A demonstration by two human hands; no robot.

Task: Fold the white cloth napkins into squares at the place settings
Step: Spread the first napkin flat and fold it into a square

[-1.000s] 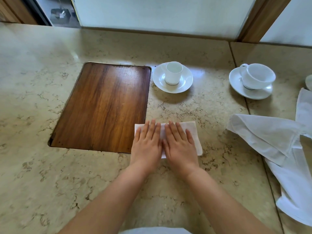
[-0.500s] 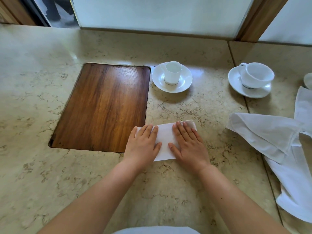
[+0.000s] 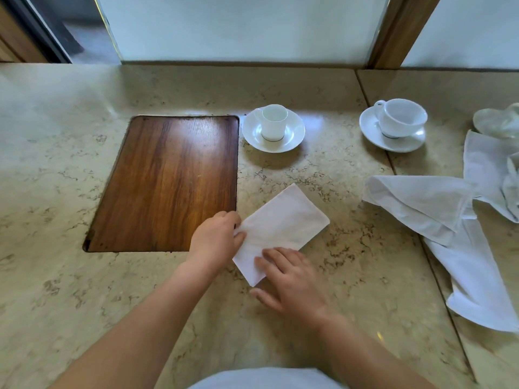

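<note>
A white cloth napkin (image 3: 280, 228), folded into a narrow rectangle, lies slanted on the marble counter just right of the wooden inlay. My left hand (image 3: 216, 240) pinches its left edge between thumb and fingers. My right hand (image 3: 289, 279) rests flat on the napkin's near corner, fingers spread. Loose unfolded white napkins (image 3: 438, 217) lie crumpled at the right.
A dark wooden inlay (image 3: 168, 183) is set into the marble counter (image 3: 56, 276). A small white cup on a saucer (image 3: 273, 127) stands behind the napkin, and a wider cup on a saucer (image 3: 396, 124) at the right. A glass object (image 3: 497, 122) sits at the far right edge.
The napkin has turned from lying square to slanting toward the far right. My left hand shifted from pressing flat to pinching the left edge; my right hand slid to the near corner.
</note>
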